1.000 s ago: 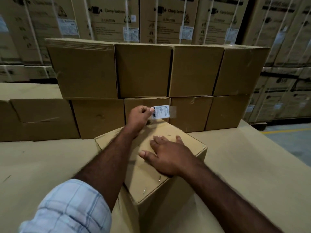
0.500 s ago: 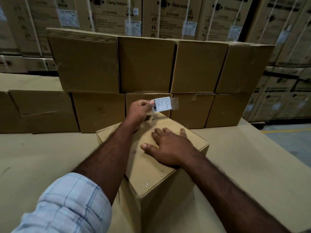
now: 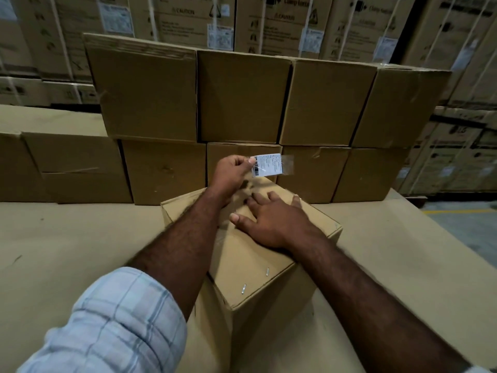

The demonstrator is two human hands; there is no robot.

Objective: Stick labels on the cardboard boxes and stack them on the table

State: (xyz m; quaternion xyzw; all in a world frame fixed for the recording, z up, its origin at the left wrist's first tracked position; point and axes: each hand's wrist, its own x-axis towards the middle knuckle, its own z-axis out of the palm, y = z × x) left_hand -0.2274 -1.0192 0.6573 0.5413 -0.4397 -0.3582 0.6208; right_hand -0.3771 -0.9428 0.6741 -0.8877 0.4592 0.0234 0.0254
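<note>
One barcoded label [image 3: 267,164]; background cartons [image 3: 282,28] read "CAUTION".

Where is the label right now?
In the head view, just above centre: the left hand pinches the label in the air over the far corner of the near box, in front of the stacked boxes.

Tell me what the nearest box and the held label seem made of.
The box: matte brown cardboard, by its dull surface and creased edges, pinned with shiny metal staples. The label: probably white printed paper, on clear glossy tape jutting past its edge.
</note>
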